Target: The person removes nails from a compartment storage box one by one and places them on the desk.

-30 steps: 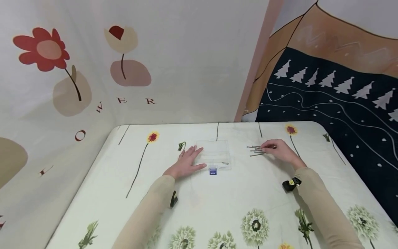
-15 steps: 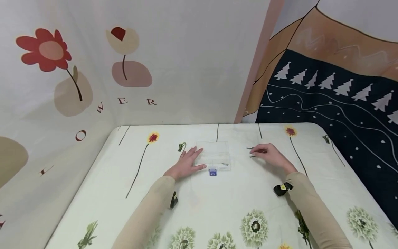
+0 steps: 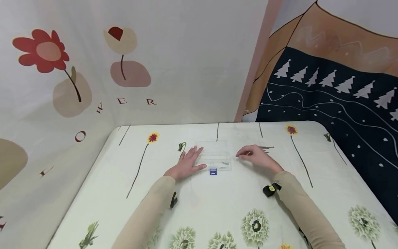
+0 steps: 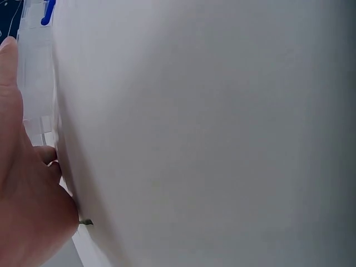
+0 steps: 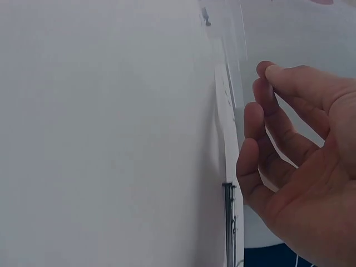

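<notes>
Left hand lies spread, gripping nothing, at box's left edge; right hand, fingertips together near nails, hold unclear.

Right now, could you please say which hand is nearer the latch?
Left: the left hand is at the box's left side, its thumb close to the latch; the right hand is farther, past the box's right edge.
</notes>
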The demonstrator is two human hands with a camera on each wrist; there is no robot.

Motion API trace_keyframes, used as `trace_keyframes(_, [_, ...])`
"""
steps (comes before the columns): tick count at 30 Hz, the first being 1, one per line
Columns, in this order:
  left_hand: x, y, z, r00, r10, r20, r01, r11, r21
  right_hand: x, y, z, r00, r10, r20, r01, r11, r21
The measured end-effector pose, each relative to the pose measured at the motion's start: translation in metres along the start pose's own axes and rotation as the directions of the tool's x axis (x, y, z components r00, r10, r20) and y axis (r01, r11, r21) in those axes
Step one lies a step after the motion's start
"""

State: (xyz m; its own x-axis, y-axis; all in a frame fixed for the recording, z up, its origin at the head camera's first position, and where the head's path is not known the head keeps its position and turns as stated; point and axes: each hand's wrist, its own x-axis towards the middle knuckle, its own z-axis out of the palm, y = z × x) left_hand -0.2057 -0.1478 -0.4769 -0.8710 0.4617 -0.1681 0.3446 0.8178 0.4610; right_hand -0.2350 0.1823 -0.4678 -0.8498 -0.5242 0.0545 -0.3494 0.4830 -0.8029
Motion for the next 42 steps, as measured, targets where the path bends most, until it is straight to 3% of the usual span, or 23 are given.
trace_keyframes(7, [0.000,-0.001,-0.001,1.000,0.000,0.025,0.000,1.000,-0.002,0.006,-0.012,0.011,0.999,-0.036,0.039,0.035,0.999,0.027])
trace_keyframes(15, [0.000,-0.002,0.000,1.000,0.014,0.028,-0.013,1.000,-0.006,0.009,-0.020,0.019,0.998,-0.017,0.067,0.014,0.999,0.039])
trace_keyframes(24, [0.000,-0.001,-0.001,0.999,0.018,0.032,-0.018,1.000,-0.009,0.012,-0.020,0.024,0.999,-0.039,0.036,0.038,0.999,0.033])
trace_keyframes(34, [-0.001,0.002,-0.004,0.999,0.008,0.047,-0.007,1.000,-0.009,0.012,-0.029,0.026,0.998,-0.030,0.059,0.033,0.998,-0.058])
trace_keyframes(42, [-0.001,0.002,-0.004,0.998,-0.004,0.056,0.004,1.000,0.001,0.011,-0.030,0.031,0.990,-0.089,0.110,0.104,0.984,-0.143])
